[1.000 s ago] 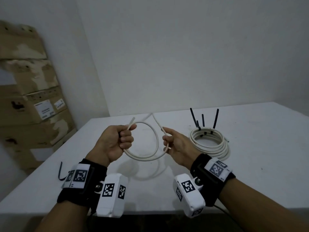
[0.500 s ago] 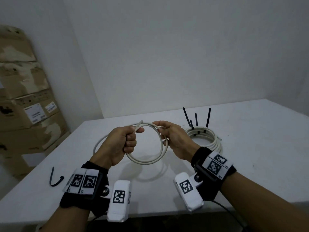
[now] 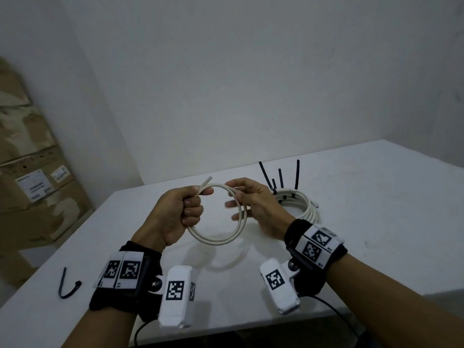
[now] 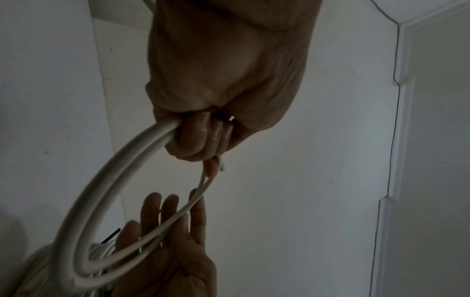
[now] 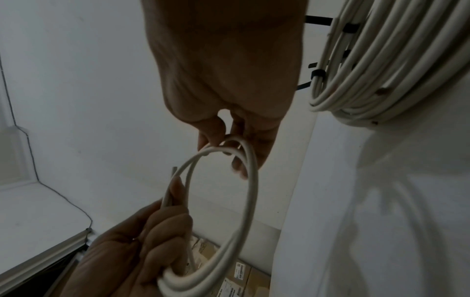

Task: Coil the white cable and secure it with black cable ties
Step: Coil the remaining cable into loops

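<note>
Above a white worktop, a white cable forms a double loop; left hand fist clamps it, right hand pinches its top, other fingers spread.

A bare back room used for storage or plain bench work, not a lived-in home — blank white walls meet in a corner behind a plain white table. Worn cardboard boxes with printed shipping labels stand stacked against the left wall, their outer paper torn away in patches. On the table lie a bundled white cable coil bound with black ties and a loose black cable tie — the only stock in sight — and the light is dim and flat.
</note>
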The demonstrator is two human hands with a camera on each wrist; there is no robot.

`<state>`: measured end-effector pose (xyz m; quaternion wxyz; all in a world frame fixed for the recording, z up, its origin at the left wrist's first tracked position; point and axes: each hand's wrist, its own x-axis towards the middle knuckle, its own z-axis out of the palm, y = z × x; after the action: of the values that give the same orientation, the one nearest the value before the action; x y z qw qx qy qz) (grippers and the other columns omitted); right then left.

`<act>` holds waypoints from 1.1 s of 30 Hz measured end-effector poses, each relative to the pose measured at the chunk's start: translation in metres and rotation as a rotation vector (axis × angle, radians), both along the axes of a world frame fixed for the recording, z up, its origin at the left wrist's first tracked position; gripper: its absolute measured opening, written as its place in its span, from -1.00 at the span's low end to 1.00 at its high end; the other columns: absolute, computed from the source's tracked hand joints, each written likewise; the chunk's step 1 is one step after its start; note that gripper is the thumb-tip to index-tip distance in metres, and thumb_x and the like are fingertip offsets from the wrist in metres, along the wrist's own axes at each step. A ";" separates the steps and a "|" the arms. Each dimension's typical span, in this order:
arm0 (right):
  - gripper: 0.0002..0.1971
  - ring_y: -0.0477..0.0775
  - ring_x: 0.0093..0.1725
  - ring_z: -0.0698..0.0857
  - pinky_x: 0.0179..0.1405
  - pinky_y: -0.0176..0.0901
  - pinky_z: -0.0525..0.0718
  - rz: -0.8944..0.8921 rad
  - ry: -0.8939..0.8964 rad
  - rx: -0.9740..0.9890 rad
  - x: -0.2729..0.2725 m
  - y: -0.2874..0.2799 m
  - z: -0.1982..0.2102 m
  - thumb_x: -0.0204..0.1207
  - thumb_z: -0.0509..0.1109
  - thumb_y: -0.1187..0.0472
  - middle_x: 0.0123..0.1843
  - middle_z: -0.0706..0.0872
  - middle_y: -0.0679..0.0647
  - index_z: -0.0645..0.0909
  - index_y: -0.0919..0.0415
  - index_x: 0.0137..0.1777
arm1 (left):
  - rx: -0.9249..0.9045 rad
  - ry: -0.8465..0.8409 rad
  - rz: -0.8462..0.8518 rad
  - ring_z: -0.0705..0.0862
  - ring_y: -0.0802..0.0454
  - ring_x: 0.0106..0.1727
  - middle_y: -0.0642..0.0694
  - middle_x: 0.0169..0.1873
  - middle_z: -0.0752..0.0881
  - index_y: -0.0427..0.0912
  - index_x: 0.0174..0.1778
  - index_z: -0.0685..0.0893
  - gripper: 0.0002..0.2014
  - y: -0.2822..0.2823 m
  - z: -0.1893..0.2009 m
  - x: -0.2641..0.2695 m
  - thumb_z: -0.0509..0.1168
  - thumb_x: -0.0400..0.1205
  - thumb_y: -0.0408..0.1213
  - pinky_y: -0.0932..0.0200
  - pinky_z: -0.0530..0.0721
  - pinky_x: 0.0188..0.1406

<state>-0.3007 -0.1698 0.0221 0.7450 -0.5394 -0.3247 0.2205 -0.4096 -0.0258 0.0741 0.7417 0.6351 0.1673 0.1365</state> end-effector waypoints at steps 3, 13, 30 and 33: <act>-0.76 0.06 -0.41 0.68 -0.53 -0.19 0.64 0.018 0.052 0.053 0.002 -0.003 -0.001 0.67 0.15 0.41 -0.17 0.68 0.18 0.62 0.24 0.17 | 0.151 -0.042 0.108 0.28 0.16 -0.62 0.01 -0.58 0.32 -0.31 -0.06 0.59 -0.79 -0.007 -0.003 0.008 0.06 0.73 -0.37 0.34 0.23 -0.72; -0.71 -0.14 -0.53 0.37 -0.66 -0.34 0.32 -0.064 0.076 0.037 0.007 -0.004 0.005 0.67 0.10 0.41 -0.39 0.48 0.04 0.67 0.19 0.00 | 0.862 -0.134 0.350 0.63 -0.02 -0.47 -0.12 -0.43 0.72 -0.17 -0.07 0.67 -0.84 -0.015 -0.016 0.015 0.19 0.72 -0.30 0.28 0.61 -0.55; -0.81 -0.13 -0.51 0.36 -0.66 -0.39 0.28 -0.093 0.130 0.143 0.011 -0.002 0.024 0.63 0.23 0.38 -0.43 0.46 0.05 0.69 0.28 -0.04 | 1.528 -0.241 0.344 0.47 -0.06 -0.13 -0.08 -0.25 0.48 -0.25 -0.11 0.69 -0.71 -0.006 -0.028 0.018 0.18 0.71 -0.13 0.12 0.42 -0.17; -0.81 -0.11 -0.49 0.38 -0.63 -0.38 0.32 -0.073 0.110 0.132 0.013 0.001 0.028 0.62 0.24 0.38 -0.43 0.48 0.05 0.70 0.28 -0.04 | 1.232 -0.238 0.187 0.60 -0.04 -0.19 -0.11 -0.24 0.65 -0.26 -0.12 0.64 -0.75 -0.004 -0.021 0.015 0.20 0.73 -0.17 0.15 0.57 -0.18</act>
<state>-0.2877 -0.1690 0.0496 0.8031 -0.4878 -0.2772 0.2006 -0.3947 -0.0300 0.0527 0.2386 0.9087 0.0292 0.3414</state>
